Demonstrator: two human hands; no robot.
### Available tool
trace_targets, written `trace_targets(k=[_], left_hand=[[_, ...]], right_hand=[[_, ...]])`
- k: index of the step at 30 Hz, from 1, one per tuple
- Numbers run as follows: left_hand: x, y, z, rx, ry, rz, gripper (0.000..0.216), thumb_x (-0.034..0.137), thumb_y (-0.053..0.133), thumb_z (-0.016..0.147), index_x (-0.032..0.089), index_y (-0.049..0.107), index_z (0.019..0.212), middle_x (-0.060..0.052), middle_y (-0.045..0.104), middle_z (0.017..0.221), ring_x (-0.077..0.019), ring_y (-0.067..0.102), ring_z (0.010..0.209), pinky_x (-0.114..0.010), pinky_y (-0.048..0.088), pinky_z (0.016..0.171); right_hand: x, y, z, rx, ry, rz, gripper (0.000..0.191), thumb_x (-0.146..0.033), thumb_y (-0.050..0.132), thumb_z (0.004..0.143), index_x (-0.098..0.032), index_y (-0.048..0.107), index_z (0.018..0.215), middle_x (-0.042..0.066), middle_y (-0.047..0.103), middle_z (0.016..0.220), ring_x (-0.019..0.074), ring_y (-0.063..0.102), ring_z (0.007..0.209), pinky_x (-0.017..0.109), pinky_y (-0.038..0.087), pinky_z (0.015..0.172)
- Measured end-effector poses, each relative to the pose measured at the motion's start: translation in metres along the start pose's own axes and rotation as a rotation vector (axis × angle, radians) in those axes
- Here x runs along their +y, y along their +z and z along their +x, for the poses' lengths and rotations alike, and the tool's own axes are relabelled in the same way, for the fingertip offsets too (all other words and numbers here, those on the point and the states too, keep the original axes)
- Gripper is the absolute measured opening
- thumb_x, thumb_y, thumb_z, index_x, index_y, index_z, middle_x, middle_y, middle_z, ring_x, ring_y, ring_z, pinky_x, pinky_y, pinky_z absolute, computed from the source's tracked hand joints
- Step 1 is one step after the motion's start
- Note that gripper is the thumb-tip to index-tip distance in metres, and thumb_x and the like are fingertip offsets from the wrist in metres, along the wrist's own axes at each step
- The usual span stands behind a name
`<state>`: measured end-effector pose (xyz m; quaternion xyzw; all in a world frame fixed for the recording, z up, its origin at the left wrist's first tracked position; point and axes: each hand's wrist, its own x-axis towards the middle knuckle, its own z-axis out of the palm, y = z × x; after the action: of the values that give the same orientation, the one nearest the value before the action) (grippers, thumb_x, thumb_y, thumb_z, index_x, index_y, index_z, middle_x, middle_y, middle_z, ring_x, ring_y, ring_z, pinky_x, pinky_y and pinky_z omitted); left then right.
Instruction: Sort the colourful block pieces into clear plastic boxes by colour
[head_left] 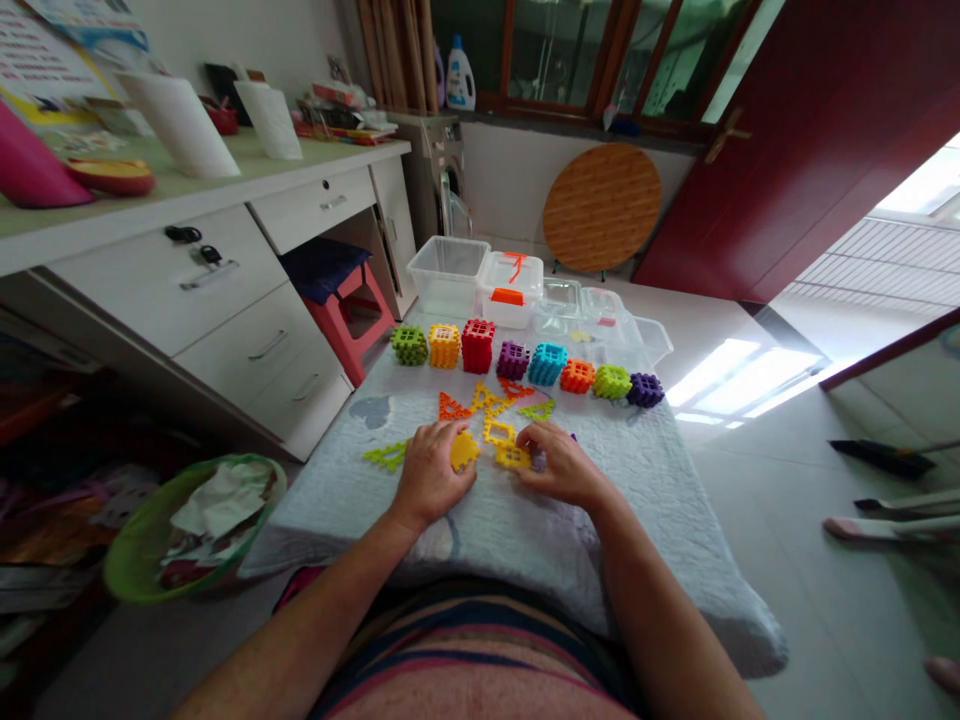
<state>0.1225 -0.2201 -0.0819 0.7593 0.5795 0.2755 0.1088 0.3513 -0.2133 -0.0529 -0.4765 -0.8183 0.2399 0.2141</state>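
My left hand (pixel 433 475) is at the middle of the cloth-covered table, its fingers curled round a solid yellow toothed building piece (pixel 465 450). Opposite it, my right hand (pixel 561 465) pinches the edge of a yellow square building piece (pixel 513 457) with an open middle. Another yellow frame piece (pixel 498 432) lies just beyond. Farther off are loose orange triangles (pixel 453 407), yellow triangles (pixel 484 396) and a green triangle (pixel 536 411). Green pieces (pixel 386 456) lie left of my left hand. A bit of purple shows behind my right hand, mostly hidden.
Behind the loose pieces runs a row of sorted stacks, among them a red stack (pixel 478 347) and a blue stack (pixel 548 364). Clear plastic boxes (pixel 448 275) stand at the table's far end. A red stool (pixel 349 310) and a green basket (pixel 124 560) are to the left.
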Motion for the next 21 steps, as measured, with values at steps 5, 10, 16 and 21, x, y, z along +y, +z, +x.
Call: trace_targets(k=[5,10,16,21], left_hand=[[0.000,0.000,0.000,-0.003,0.001,-0.015,0.046,0.023,0.066,0.074,0.018,0.059,0.119,-0.009,0.066,0.117,-0.0283,0.056,0.107,-0.043,0.045,0.096],[-0.001,0.001,0.000,0.009,0.007,-0.032,0.044,0.023,0.066,0.073,0.020,0.059,0.116,-0.009,0.066,0.115,-0.0292,0.057,0.106,-0.045,0.046,0.095],[0.000,0.000,0.000,0.017,0.019,-0.032,0.044,0.023,0.066,0.073,0.022,0.059,0.116,-0.008,0.066,0.113,-0.0290,0.058,0.103,-0.045,0.047,0.094],[0.000,0.001,0.000,0.010,0.025,-0.016,0.046,0.022,0.067,0.072,0.019,0.059,0.117,-0.010,0.066,0.114,-0.0297,0.058,0.104,-0.045,0.047,0.094]], right_hand=[[0.006,-0.005,-0.002,0.016,0.064,0.185,0.009,-0.019,0.051,0.080,-0.018,0.059,0.076,0.000,0.059,0.071,0.0129,0.051,0.064,0.026,0.038,0.063],[0.007,-0.003,-0.002,0.048,0.122,0.280,0.018,-0.024,0.047,0.083,-0.019,0.058,0.069,-0.002,0.055,0.062,0.0117,0.049,0.058,0.025,0.036,0.057],[0.020,0.009,0.001,0.278,0.223,0.245,0.021,-0.027,0.046,0.086,-0.020,0.065,0.089,-0.004,0.051,0.058,0.0131,0.048,0.053,0.025,0.038,0.055],[0.030,0.010,0.001,0.418,0.149,-0.070,0.024,-0.024,0.050,0.085,-0.019,0.068,0.100,0.009,0.064,0.092,0.0234,0.057,0.090,0.036,0.046,0.085]])
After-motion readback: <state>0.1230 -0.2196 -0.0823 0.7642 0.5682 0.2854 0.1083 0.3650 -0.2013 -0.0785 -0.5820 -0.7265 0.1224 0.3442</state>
